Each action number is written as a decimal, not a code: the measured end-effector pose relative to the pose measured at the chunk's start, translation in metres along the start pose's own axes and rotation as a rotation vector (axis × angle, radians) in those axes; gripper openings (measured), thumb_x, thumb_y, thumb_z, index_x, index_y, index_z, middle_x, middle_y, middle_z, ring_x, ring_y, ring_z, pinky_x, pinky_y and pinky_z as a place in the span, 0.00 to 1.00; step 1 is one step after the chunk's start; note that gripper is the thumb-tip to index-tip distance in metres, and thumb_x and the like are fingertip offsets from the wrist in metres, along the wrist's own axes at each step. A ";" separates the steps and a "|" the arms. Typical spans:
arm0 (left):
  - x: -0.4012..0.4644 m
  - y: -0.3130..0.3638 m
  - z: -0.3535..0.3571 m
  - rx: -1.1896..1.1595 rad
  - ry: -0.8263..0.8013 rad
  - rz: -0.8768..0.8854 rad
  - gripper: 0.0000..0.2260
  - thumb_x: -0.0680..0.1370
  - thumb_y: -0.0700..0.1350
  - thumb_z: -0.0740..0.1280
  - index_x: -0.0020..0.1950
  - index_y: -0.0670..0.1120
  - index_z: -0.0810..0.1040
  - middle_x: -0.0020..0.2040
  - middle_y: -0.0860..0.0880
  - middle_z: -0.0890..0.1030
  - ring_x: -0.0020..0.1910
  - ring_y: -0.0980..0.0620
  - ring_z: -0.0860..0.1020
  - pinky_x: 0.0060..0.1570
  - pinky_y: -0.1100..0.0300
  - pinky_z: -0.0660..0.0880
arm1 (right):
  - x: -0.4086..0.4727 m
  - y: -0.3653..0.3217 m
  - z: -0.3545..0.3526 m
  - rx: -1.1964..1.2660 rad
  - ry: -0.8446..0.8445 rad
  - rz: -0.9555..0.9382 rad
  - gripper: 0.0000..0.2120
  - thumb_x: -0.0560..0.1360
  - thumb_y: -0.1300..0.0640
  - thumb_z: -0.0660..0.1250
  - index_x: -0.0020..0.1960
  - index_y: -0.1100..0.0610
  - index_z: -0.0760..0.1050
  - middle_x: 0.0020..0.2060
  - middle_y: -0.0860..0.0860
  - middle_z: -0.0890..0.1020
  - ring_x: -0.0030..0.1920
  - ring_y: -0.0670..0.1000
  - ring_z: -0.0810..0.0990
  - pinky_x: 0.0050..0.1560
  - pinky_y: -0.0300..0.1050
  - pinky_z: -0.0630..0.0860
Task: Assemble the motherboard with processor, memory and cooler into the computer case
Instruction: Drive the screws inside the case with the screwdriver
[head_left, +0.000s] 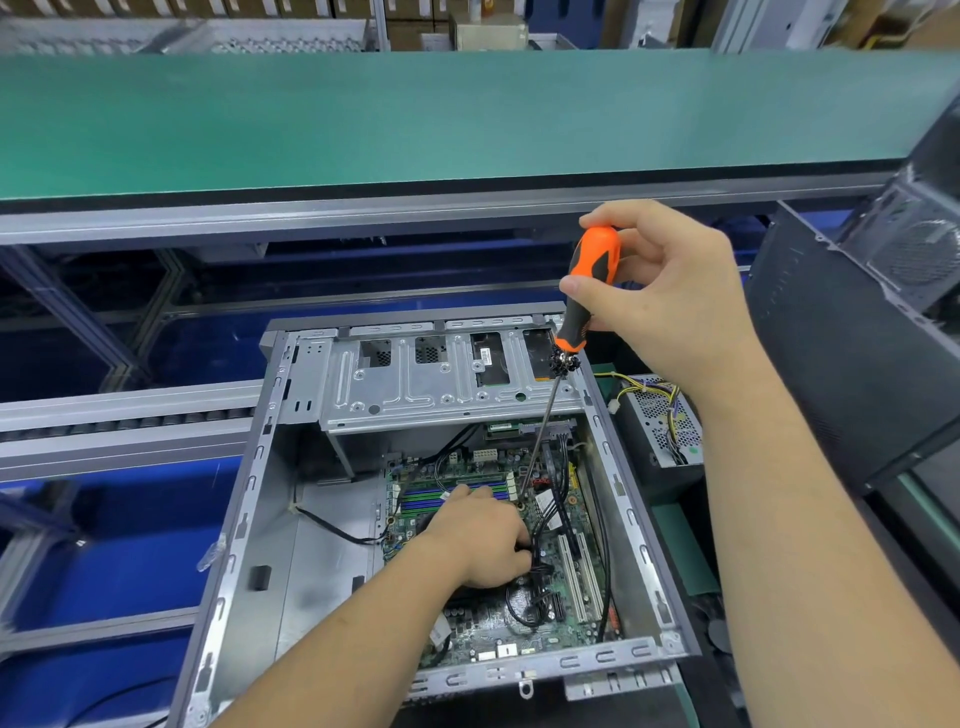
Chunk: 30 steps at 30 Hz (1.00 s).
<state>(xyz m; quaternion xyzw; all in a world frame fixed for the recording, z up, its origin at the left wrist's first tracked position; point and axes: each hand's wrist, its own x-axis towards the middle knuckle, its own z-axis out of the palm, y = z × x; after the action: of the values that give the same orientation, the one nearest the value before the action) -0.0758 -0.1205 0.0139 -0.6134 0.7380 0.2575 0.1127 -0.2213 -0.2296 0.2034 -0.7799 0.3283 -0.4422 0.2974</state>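
An open grey computer case (244, 499) lies on its side in front of me. A green motherboard (558, 613) with blue memory slots and white expansion slots sits in its bottom. My right hand (670, 306) grips the orange-and-black handle of a screwdriver (589, 280). Its long shaft runs down to a screw hole on the board beside the memory slots. My left hand (483, 540) rests on the board inside the case, fingers curled around a bundle of black cables (540, 577), holding them aside. No cooler or processor is visible; the left hand hides the board's middle.
A silver drive cage (415, 384) spans the case's far end. A power supply (662, 415) with yellow and black wires lies outside at the right. A dark case panel (841, 343) stands at the far right. A green conveyor belt (415, 114) runs behind.
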 end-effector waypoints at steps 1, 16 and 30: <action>0.000 0.000 0.000 0.001 0.002 0.000 0.16 0.81 0.56 0.59 0.58 0.51 0.82 0.56 0.46 0.80 0.64 0.42 0.68 0.73 0.40 0.55 | 0.000 0.000 0.000 0.002 0.002 0.001 0.18 0.72 0.59 0.78 0.59 0.51 0.77 0.44 0.53 0.82 0.44 0.55 0.84 0.44 0.52 0.84; 0.000 0.001 -0.001 -0.014 0.007 -0.011 0.16 0.81 0.56 0.59 0.57 0.52 0.82 0.54 0.46 0.81 0.63 0.42 0.68 0.73 0.40 0.53 | -0.001 -0.001 -0.002 -0.007 -0.016 0.002 0.19 0.72 0.59 0.77 0.60 0.53 0.77 0.44 0.52 0.82 0.44 0.54 0.84 0.45 0.51 0.84; 0.002 -0.001 0.000 -0.011 0.006 -0.007 0.16 0.80 0.56 0.59 0.54 0.50 0.83 0.51 0.46 0.80 0.60 0.44 0.69 0.73 0.41 0.55 | -0.001 -0.002 -0.002 -0.010 -0.025 0.005 0.18 0.72 0.60 0.77 0.60 0.53 0.77 0.45 0.54 0.82 0.45 0.56 0.84 0.45 0.53 0.84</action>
<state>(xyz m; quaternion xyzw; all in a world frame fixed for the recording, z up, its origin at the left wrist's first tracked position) -0.0756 -0.1219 0.0127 -0.6175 0.7348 0.2592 0.1080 -0.2233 -0.2286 0.2054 -0.7860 0.3285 -0.4302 0.2987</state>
